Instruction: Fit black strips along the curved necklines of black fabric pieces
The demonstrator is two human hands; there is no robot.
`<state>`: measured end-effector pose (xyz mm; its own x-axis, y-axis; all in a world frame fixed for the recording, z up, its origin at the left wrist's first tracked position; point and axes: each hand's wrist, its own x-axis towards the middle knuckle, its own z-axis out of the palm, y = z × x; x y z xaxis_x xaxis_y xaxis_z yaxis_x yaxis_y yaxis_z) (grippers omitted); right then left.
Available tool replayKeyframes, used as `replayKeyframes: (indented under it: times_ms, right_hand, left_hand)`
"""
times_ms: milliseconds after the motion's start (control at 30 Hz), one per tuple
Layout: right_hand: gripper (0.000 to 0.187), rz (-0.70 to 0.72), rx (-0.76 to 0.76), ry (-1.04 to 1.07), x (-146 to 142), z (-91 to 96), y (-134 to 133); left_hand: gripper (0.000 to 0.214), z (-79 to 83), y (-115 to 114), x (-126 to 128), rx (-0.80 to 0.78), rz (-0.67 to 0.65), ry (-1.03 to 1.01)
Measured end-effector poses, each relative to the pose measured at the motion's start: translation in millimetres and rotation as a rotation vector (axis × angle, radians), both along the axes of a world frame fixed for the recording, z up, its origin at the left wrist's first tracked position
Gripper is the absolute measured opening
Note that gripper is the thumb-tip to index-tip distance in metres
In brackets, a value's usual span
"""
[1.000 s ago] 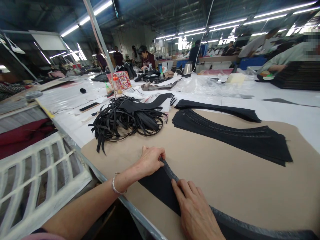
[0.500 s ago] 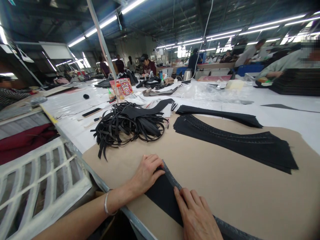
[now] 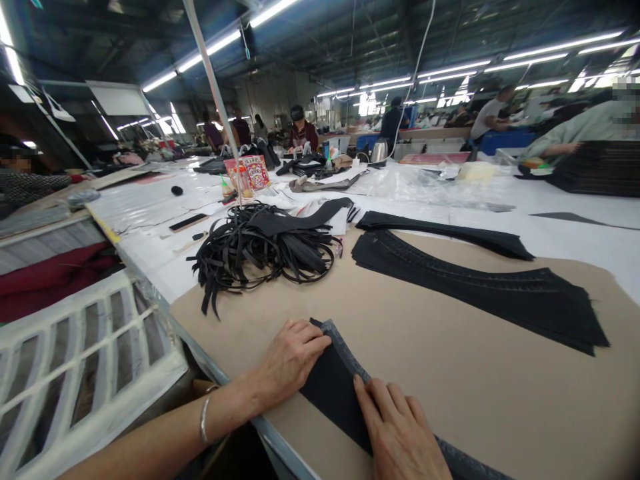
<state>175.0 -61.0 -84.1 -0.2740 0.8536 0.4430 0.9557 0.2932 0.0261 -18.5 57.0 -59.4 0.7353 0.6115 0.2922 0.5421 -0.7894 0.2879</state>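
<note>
Sheeting in smooth tan covers the near part of a broad white table edged in grey. On it, beyond the hands, lie a tangled heap of narrow black strips and, to the right, a wide stack of curved black pieces with a slimmer black stack just behind. Farther back are a red and yellow printed packet, crumpled clear plastic and a metal kettle. A white slatted frame stands left of the table, near dark red cloth. The room is a large workshop under long bright tube lights; a person in a dark red top is at the far side, and another in pale green sleeves is at the right.

A long black piece with a grey mottled edge band lies slantwise on the tan surface, near the table's edge, and runs out at the bottom. The left hand, its wrist in a silver bangle, reaches in from the left to the far end, fingers bent and close to the thumb; whether they pinch or merely press, I cannot tell. The right hand lies palm down across the piece, fingers extended and unclenched, index fingertip touching the band.
</note>
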Motion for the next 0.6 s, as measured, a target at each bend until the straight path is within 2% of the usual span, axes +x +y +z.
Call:
replayKeyframes:
  times_ms: [167, 333, 500, 600]
  right_hand:
    - [0.053, 0.005, -0.012, 0.008, 1, 0.4, 0]
    - [0.049, 0.001, -0.03, 0.026, 3, 6.1, 1]
    - [0.036, -0.088, -0.136, 0.235, -1, 15.2, 10]
    - [0.028, -0.203, -0.251, 0.323, -12, 27.1, 22]
  left_hand:
    - [0.03, -1.5, -2, 1, 0.043, -0.004, 0.079]
    - [0.029, 8.1, -3, 5, 0.037, -0.003, 0.151]
    - [0.02, 27.1, 20, 13, -0.104, 0.081, 0.009]
    - [0.028, 37.7, 39, 20, -0.182, -0.03, 0.054]
